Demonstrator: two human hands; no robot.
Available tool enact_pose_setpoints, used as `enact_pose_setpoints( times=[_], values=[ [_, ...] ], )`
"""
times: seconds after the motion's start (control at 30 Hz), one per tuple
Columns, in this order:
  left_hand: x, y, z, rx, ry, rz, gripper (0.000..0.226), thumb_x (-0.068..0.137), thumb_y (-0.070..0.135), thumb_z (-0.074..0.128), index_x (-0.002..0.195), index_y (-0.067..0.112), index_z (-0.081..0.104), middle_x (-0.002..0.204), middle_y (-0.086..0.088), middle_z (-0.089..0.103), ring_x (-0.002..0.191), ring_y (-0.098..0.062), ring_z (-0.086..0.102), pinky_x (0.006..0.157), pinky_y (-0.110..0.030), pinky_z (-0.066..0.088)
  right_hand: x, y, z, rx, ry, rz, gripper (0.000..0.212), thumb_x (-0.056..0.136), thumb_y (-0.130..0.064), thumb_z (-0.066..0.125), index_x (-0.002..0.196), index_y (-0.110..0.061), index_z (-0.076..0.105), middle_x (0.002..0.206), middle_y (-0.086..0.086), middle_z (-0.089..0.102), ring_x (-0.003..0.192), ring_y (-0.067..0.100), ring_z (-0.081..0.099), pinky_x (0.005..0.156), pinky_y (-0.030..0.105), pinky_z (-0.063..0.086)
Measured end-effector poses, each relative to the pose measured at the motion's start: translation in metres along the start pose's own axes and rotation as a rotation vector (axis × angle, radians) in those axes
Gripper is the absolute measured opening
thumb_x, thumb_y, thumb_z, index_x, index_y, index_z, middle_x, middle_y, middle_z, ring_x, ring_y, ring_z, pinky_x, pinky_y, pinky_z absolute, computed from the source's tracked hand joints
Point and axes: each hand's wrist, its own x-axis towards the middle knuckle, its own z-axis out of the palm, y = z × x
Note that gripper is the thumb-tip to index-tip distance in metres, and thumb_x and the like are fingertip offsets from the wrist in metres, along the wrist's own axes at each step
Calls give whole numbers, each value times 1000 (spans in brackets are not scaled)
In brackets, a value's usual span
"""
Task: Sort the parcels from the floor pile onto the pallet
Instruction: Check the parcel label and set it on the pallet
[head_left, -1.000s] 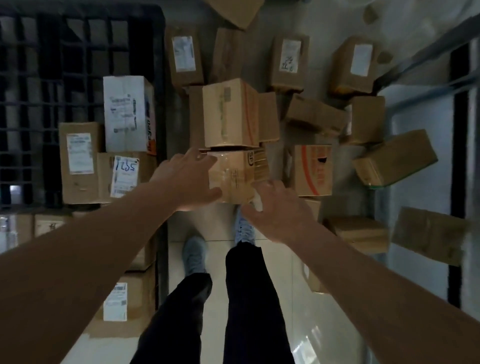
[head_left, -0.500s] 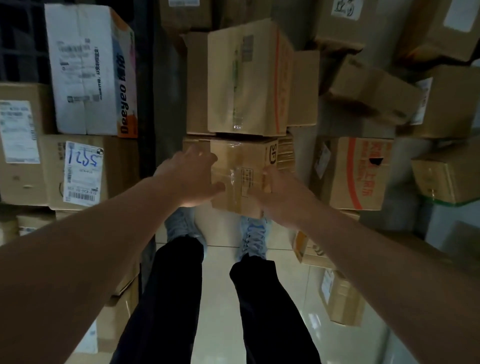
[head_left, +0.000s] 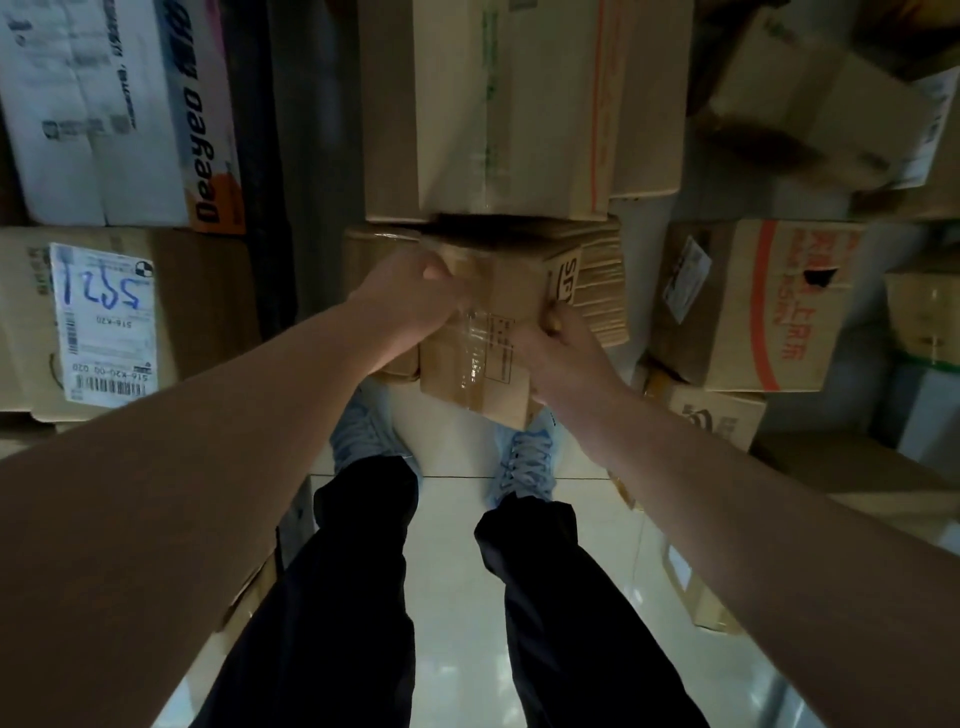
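Dim room, glossy pale tiled floor (head_left: 467, 597) | small taped cardboard parcel (head_left: 485, 332) centre, above blue shoes (head_left: 524, 462) | gripped by left hand (head_left: 405, 306) and right hand (head_left: 558, 353), fingers curled round its sides | larger carton (head_left: 514, 104) just beyond | labelled box (head_left: 104, 322) left | red-printed box (head_left: 753, 306) right

Both arms extended fwd toward frame centre. Left hand (head_left: 410, 306) fingers curled, gripping box (head_left: 488, 343) left edge. Right hand (head_left: 558, 353) curled round its right side, thumb up.
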Motion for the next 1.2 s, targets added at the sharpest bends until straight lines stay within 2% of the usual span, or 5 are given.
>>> enact_pose_setpoints(
  times=[0.33,0.43,0.57,1.0,1.2],
  values=[
    [17,-2,-4,-322,98,-96,36,89,12,60,123,20,55,106,1,63,101,-15,62,89,-38,53,19,-9,-1,33,102,36,75,83,-58,51,151,-27,41,130,4,65,115,26,63,97,50,52],
    [15,-2,-6,-354,72,-135,16,95,21,55,110,26,58,105,-3,65,100,-18,62,96,-44,53,18,-7,0,62,126,72,67,90,-60,48,148,-26,45,127,3,65,114,25,62,85,42,50],
    [0,5,-6,-277,-24,-178,43,103,48,43,135,22,57,127,-6,64,113,-25,61,101,-47,50,0,-5,0,126,147,138,50,98,-57,43,136,-26,51,115,3,69,104,23,64,75,37,45],
    [-155,106,-83,-112,77,-147,49,103,54,44,129,14,56,104,-6,67,89,-22,67,66,-32,54,-164,-89,-25,172,170,52,86,82,-82,40,147,-26,50,138,3,60,123,28,58,109,53,47],
    [-275,180,-138,-198,150,-135,34,100,46,54,113,16,63,97,-9,74,83,-23,71,61,-30,54,-289,-163,-47,89,124,-126,36,106,-47,44,132,-27,57,117,3,68,104,21,66,90,42,56]
  ],
)
